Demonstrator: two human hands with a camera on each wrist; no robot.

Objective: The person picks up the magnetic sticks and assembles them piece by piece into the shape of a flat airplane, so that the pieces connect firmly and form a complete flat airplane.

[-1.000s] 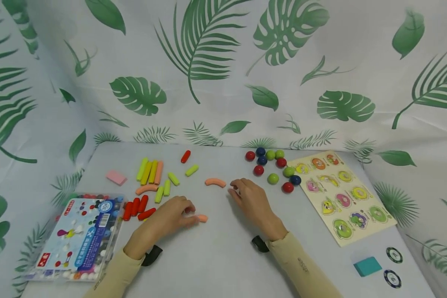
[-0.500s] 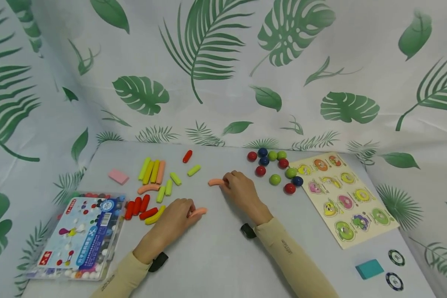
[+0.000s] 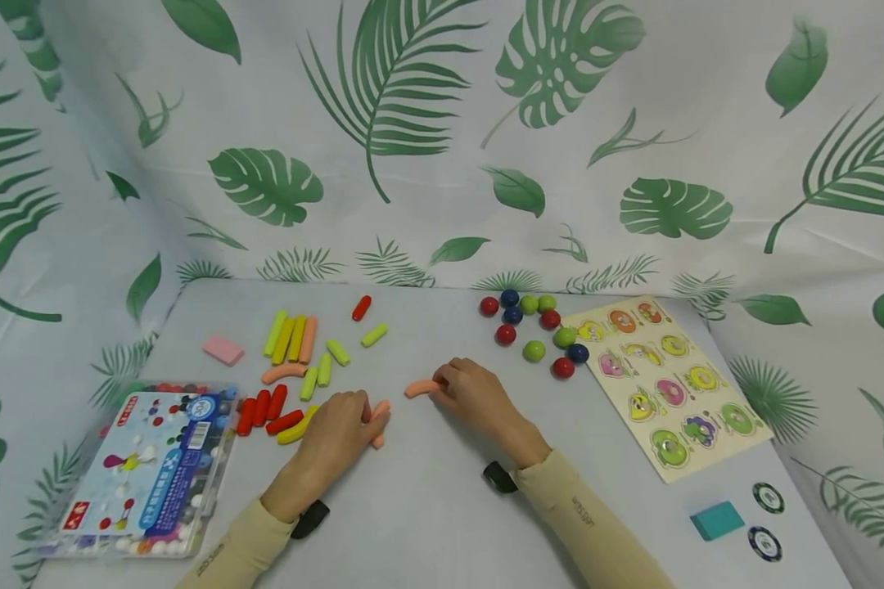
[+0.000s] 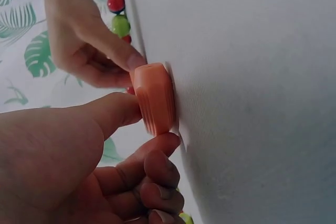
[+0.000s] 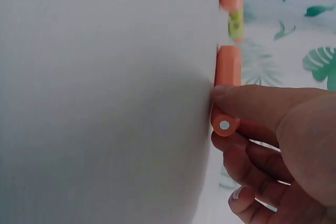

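My left hand [image 3: 331, 433] pinches a curved orange rod [image 4: 155, 100] between thumb and index finger, close over the white table. In the head view this rod points nearly away from me. My right hand [image 3: 479, 401] pinches the right part of a second curved orange rod [image 3: 418, 388], whose left end sticks out toward the left hand. A pale round dot shows on that rod's near end [image 5: 224, 125] in the right wrist view. A gap separates the two rods in the head view. Beside the left hand lies a curved yellow rod [image 3: 292, 429], partly covered by it.
Red [image 3: 263, 405], yellow-green [image 3: 324, 370], yellow and orange rods lie at the left, near a pink block [image 3: 223, 350] and a clear bead box [image 3: 221, 466]. Coloured balls [image 3: 534, 351] and a fruit puzzle board [image 3: 626, 409] are right. A teal block [image 3: 718, 520] lies front right.
The right hand has taken hold of its orange rod and drawn it nearer. The left hand has gripped its rod and turned it from sideways to pointing away.
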